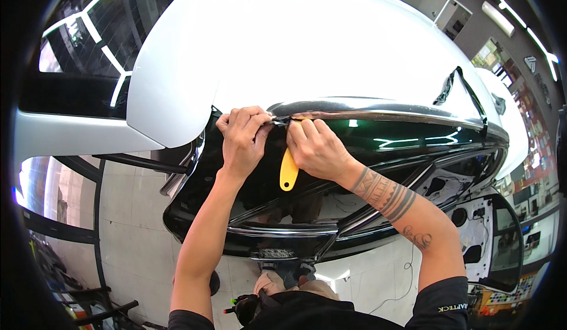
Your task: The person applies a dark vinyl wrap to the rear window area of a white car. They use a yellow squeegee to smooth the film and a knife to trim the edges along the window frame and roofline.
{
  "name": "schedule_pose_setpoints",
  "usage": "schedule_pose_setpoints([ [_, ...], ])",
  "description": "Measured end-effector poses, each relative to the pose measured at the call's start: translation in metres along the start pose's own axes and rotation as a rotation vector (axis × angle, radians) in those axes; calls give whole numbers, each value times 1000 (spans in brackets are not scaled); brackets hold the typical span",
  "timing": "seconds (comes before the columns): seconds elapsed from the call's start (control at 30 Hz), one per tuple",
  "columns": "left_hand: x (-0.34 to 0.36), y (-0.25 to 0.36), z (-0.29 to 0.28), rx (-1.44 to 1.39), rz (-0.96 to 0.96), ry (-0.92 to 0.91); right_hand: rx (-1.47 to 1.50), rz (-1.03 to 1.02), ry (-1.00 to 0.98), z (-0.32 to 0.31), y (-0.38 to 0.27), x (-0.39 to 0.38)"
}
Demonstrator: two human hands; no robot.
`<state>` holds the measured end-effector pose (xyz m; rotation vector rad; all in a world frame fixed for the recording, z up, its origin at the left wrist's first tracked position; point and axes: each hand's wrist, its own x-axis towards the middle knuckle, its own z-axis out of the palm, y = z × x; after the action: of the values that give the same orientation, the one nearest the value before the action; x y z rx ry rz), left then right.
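My right hand (319, 150) is closed round a yellow plastic pry tool (287, 171), whose holed handle end points down toward me. The tool's other end lies hidden under my fingers at the roof edge. Close beside it, my left hand (241, 136) pinches a small dark strip (280, 121) at the front end of the chrome roof trim (354, 104). That trim curves along the edge of the car's white roof (348, 43), above the glossy dark side glass (348, 147). A thin copper-toned line shows just under the trim, right of my hands.
A loose black strip (466, 90) hangs bent over the roof at the right. An opened car door (484, 241) stands at the lower right. The pale tiled floor (133, 212) has a thin cable (409, 268) on it. Black shelving stands at lower left.
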<state>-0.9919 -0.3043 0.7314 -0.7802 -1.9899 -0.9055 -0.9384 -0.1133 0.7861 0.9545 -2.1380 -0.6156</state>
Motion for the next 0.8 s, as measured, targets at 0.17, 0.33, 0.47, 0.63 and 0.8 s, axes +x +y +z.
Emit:
schedule_pose_setpoints([
  [0.17,0,0,-2,12,7,-31,18,21,-32,-5,1,5],
  [0.33,-3,0,-7,49,62,-15,28,18,-30,-8,2,10],
  [0.47,-6,-1,-9,92,74,-71,41,21,-46,-13,2,12],
  [0.63,-4,6,2,50,35,75,97,50,-110,-25,9,-1],
  [0.8,-23,-3,-4,79,288,44,207,272,-110,-51,79,-24],
])
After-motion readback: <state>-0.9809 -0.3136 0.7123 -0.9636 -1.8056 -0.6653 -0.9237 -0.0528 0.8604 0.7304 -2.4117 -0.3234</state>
